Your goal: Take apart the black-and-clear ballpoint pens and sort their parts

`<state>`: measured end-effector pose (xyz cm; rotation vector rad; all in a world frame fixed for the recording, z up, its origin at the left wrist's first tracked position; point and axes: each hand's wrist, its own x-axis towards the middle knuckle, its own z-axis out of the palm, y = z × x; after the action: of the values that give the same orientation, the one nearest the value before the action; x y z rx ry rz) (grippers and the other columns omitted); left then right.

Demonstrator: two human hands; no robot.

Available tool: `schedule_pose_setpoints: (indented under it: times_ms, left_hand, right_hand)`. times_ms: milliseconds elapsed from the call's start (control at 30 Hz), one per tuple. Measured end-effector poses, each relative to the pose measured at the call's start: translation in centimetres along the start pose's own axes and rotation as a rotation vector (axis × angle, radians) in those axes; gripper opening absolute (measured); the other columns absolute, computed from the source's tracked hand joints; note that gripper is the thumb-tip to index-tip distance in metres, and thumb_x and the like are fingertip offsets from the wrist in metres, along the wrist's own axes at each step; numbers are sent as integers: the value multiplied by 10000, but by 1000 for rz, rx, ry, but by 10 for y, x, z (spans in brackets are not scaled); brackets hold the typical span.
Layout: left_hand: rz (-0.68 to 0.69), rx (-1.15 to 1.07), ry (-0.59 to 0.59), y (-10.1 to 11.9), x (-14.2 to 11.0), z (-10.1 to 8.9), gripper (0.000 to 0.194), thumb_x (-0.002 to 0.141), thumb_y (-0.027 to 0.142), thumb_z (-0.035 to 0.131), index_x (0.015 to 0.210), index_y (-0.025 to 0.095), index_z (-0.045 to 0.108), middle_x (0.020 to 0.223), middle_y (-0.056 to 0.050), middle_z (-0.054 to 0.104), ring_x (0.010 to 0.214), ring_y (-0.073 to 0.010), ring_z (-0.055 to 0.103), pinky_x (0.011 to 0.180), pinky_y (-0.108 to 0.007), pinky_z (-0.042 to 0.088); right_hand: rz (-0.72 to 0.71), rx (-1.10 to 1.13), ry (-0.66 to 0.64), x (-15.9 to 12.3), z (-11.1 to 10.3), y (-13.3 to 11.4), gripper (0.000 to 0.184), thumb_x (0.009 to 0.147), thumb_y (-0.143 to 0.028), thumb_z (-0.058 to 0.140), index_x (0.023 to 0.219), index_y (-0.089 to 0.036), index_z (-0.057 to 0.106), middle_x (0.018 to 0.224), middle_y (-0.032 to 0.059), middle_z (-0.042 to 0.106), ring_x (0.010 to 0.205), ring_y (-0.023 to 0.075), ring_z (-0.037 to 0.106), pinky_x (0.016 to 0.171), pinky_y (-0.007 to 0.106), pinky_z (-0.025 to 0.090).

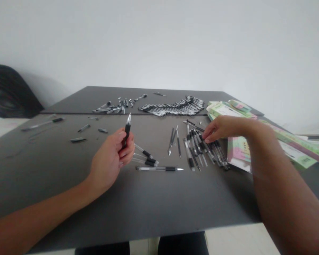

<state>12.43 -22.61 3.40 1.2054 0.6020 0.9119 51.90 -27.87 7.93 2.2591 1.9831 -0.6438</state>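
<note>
Black pen (127, 134) in left hand (108, 156) | right hand (220, 129) at pens (206, 152) | green packaging (225, 109) beside

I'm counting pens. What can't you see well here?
In the head view:
The pen in the left hand: lower part hidden by fingers.
The pens beneath the right hand: partly covered by it.
The far row of pens: too small to count.
Writing on the green packets: too small, blurred.

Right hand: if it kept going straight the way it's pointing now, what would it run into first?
The right hand would most likely meet the loose pile of black-gripped pens first. Its fingertips sit at the pile's edge, though depth is unclear, so they may be touching or just above it.
</note>
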Motion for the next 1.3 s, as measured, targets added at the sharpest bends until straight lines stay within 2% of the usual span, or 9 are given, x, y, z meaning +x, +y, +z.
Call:
schedule_pose_setpoints:
  times_ms: [200, 367, 433, 533, 633, 767, 967, 1167, 1300]
  left_hand:
    - [-12, 47, 10, 0, -2, 1, 307, 928, 402, 602, 713, 221, 480, 534, 86, 318, 405, -73, 236, 392, -183, 260]
    - [-35, 86, 21, -1, -4, 3, 251, 924, 358, 530, 722, 224, 467, 534, 88, 306, 431, -81, 213, 411, -186, 255]
    - [-31, 91, 9, -1, -4, 4, 255, 924, 366, 523, 720, 225, 463, 537, 89, 302, 436, -83, 207, 411, -191, 246]
    - [-34, 98, -7, -2, -4, 3, 262, 919, 384, 540, 726, 228, 458, 538, 91, 299, 438, -85, 204, 412, -197, 240]
    - [-37, 99, -18, -2, -4, 3, 262, 919, 392, 551, 738, 228, 455, 544, 93, 300, 441, -84, 205, 419, -196, 251]
    - [-42, 104, -9, -2, -4, 2, 256, 919, 389, 547, 743, 229, 453, 542, 96, 300, 432, -80, 208, 415, -194, 244]
    - [-50, 120, -29, -4, -2, -1, 300, 899, 438, 603, 731, 228, 471, 525, 100, 321, 430, -78, 221, 403, -183, 255]
    - [-68, 132, -38, -5, -1, -1, 326, 859, 455, 666, 703, 228, 492, 510, 103, 317, 416, -74, 232, 393, -179, 264]
    - [-78, 148, -28, -6, -3, 0, 317, 837, 451, 677, 697, 228, 501, 502, 106, 320, 409, -70, 236, 387, -178, 260]
  right_hand:
    - [-7, 13, -12, 5, 5, 4, 315, 679, -494, 854, 944, -335, 909, 909, 35, 870, 841, 306, 799, 648, 330, 564]
    - [50, 70, -59, 4, 6, 9, 334, 670, -535, 862, 944, -350, 909, 922, 30, 871, 896, 324, 796, 627, 330, 553]
    - [36, 67, -50, 3, 4, 12, 295, 692, -526, 847, 922, -353, 912, 915, 23, 871, 906, 324, 799, 680, 348, 573]
    - [-2, 27, 49, 3, 0, 18, 258, 752, -513, 805, 917, -347, 915, 921, 20, 871, 904, 313, 798, 815, 395, 591]
    - [17, -3, 122, 5, -2, 23, 279, 788, -503, 778, 954, -324, 914, 939, 35, 867, 905, 306, 788, 859, 419, 584]
    - [50, 11, 63, 5, 0, 21, 312, 742, -485, 828, 998, -327, 914, 944, 27, 865, 924, 297, 789, 848, 388, 588]
    - [120, 36, -28, 0, 1, 21, 438, 673, -513, 864, 1061, -313, 906, 938, 40, 855, 902, 319, 780, 711, 360, 574]
    - [189, 125, -65, -4, -1, 39, 426, 661, -463, 880, 1059, -312, 887, 991, 51, 862, 1016, 361, 782, 796, 404, 593]
    - [201, 146, -91, -5, 0, 37, 423, 663, -417, 875, 1071, -306, 876, 971, 54, 862, 1038, 367, 783, 839, 422, 599]
